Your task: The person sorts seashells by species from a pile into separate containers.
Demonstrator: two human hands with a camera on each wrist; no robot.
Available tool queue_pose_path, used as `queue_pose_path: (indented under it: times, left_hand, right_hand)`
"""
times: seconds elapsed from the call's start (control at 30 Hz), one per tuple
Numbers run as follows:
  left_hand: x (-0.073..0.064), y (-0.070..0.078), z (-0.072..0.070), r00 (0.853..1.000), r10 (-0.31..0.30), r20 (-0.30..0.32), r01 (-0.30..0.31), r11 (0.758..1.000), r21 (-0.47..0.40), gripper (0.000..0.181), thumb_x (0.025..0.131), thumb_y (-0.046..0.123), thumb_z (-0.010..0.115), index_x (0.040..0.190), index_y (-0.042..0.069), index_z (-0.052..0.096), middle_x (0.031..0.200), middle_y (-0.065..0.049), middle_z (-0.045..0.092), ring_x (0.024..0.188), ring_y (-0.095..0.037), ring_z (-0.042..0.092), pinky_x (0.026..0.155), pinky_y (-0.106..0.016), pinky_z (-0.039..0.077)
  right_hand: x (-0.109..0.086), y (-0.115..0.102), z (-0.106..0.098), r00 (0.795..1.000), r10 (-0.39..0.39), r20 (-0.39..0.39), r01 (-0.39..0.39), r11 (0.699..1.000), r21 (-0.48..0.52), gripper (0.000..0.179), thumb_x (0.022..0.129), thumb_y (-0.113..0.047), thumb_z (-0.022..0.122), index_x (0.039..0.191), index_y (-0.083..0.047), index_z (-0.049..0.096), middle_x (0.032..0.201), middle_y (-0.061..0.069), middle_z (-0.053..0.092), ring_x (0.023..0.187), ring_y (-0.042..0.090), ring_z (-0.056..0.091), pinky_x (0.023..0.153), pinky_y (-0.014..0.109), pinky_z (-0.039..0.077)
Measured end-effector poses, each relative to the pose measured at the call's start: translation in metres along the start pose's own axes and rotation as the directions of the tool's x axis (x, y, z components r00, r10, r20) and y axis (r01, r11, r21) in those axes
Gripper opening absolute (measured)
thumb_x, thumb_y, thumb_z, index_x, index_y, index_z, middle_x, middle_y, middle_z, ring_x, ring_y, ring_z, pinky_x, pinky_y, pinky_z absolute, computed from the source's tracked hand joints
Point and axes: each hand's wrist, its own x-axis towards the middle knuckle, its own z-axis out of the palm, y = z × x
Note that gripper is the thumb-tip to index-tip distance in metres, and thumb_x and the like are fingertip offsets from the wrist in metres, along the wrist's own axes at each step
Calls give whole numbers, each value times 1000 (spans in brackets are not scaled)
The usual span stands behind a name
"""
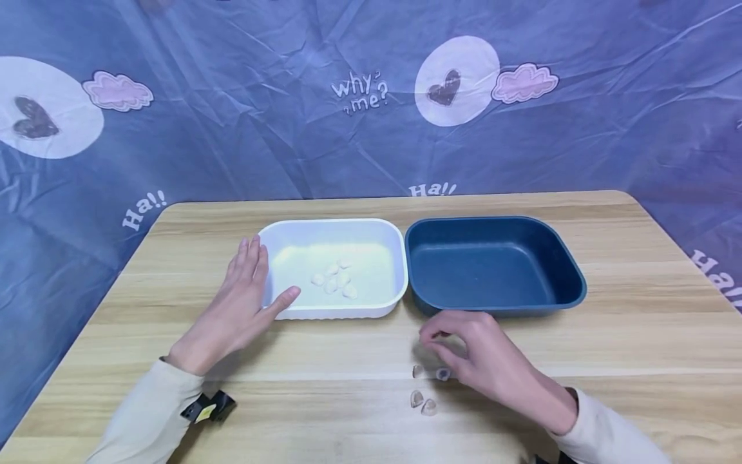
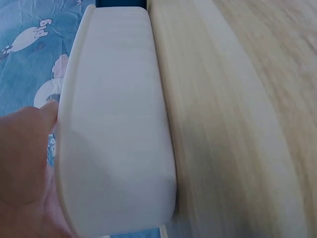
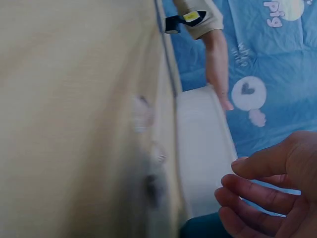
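Near right fingers (image 1: 445,319), curled with grip unclear: shells (image 1: 429,406) on the counter (image 1: 336,361); against left fingers (image 1: 250,261), straight with thumb (image 1: 286,298) apart: white tray (image 1: 330,313).

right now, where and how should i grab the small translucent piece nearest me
Probably pinch the nearest translucent piece by its side edges, from above and slightly right: it lies low on the table, with another piece close on its left, none close on its right.

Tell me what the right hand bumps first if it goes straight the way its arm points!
The right hand would probably bump the dark blue tray, just ahead, but might pass over it; height is unclear.
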Motion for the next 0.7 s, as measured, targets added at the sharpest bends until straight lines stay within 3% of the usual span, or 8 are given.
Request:
queue_pose_path:
  times: [0.27, 0.43, 0.7]
  left_hand:
    - [2, 1, 5, 1000, -9, -9, 9, 1000, -5, 93, 98, 61, 32, 150, -9, 0, 158, -22, -12, 145, -31, -18, 118, -49, -1]
    - [2, 0, 7, 1000, -24, -13, 24, 1000, -6, 94, 98, 62, 31, 149, -10, 0, 158, -22, -13, 144, -30, -20, 118, -50, -1]
    - [2, 0, 9, 999, -21, -30, 21, 1000, -8, 93, 98, 61, 32, 149, -11, 1, 157, -22, -12, 144, -28, -21, 118, -50, 0]
  right_hand:
    - [-33, 10, 7, 995, 96, 22, -93, 989, -116, 24, 69, -15, 86, 84, -21, 69, 90, -16, 63, 77, 1, 56, 67, 23, 51]
    - [-44, 13, 9, 988, 151, 36, -141, 970, -199, 28, 65, -25, 88, 86, -23, 70, 94, -16, 58, 78, 1, 52, 66, 24, 49]
    - [-50, 18, 14, 994, 102, -32, -106, 964, -244, 30, 62, -26, 90, 83, -23, 69, 95, -14, 57, 79, 1, 51, 66, 22, 47]
